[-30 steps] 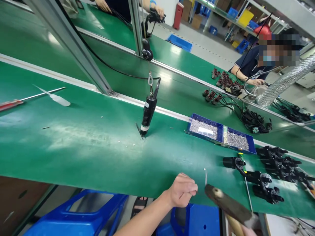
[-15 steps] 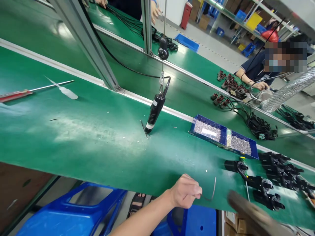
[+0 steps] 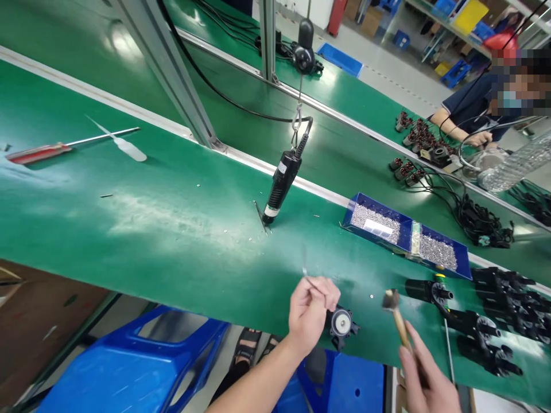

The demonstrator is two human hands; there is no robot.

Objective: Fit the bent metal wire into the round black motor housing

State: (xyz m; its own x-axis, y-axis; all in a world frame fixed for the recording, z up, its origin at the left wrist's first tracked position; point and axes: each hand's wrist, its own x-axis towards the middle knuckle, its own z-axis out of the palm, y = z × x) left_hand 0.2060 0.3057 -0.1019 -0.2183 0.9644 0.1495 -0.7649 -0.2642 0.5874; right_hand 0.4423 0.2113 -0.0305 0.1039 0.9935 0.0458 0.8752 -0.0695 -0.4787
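Part (image 3: 340,334) now in view at bench (image 3: 206,269) edge, beside left hand (image 3: 312,312), contact unclear. Rod (image 3: 305,269) pinched there, now pointing away, not rightward. Hammer (image 3: 398,322) gripped in right hand (image 3: 424,373), clear of part; round end (image 3: 342,322) likely accessible.

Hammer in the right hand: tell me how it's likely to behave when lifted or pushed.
The hammer will probably feel top-heavy, since its blocky, metal-looking head sits at the end of a slim handle. It should stay stiff, as the handle looks wooden. Laid down, it would likely slide or pivot rather than roll, given that blocky head.
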